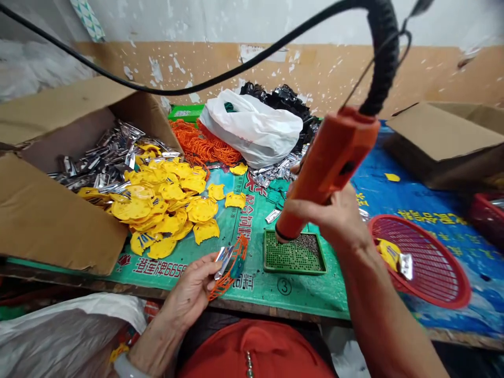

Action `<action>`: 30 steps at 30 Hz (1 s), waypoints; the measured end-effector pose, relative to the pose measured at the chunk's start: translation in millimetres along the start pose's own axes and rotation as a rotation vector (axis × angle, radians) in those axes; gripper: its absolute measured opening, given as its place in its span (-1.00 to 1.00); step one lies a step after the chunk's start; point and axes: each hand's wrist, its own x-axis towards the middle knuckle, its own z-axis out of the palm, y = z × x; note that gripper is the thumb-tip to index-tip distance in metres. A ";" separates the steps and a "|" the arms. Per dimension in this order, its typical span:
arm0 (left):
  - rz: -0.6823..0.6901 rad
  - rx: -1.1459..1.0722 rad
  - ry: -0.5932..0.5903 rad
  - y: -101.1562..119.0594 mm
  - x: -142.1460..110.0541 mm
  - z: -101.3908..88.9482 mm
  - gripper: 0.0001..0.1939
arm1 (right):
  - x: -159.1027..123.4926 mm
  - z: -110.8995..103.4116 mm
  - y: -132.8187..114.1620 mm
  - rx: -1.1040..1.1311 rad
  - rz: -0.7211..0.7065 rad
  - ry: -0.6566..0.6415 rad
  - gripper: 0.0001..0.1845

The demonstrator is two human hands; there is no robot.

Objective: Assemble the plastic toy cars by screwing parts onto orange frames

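Near the table's front edge, my left hand (192, 283) pinches an orange plastic lattice piece (224, 281) together with a shiny silver metal piece (224, 262); a small teal part (237, 266) sits against them. My right hand (334, 215) is wrapped round an orange electric screwdriver (323, 173) hung from a ribbed black cable. The tool's lower end is over a green tray (271, 257) of small holes, its right side covered with tiny metal screws (309, 244). Whether the tip touches the screws I cannot tell.
At left, a cardboard box (79, 226) spills silver pieces (98, 157) and yellow plates (165, 194). Behind lie orange lattices (200, 142), a white bag (252, 128) and black parts (287, 100). A red basket (429, 262) stands right, below another box (444, 136).
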 end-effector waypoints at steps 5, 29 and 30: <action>0.073 0.184 -0.033 -1.0 -9.0 7.6 -0.68 | -35.9 10.1 7.1 0.058 0.176 0.041 -0.86; 0.066 0.410 -0.121 -0.8 -13.5 23.2 -0.68 | -48.5 17.8 36.6 0.054 0.115 0.389 -0.86; 0.068 0.417 -0.121 -1.3 -13.2 22.7 -0.67 | -48.5 17.7 37.4 0.057 0.108 0.391 -0.86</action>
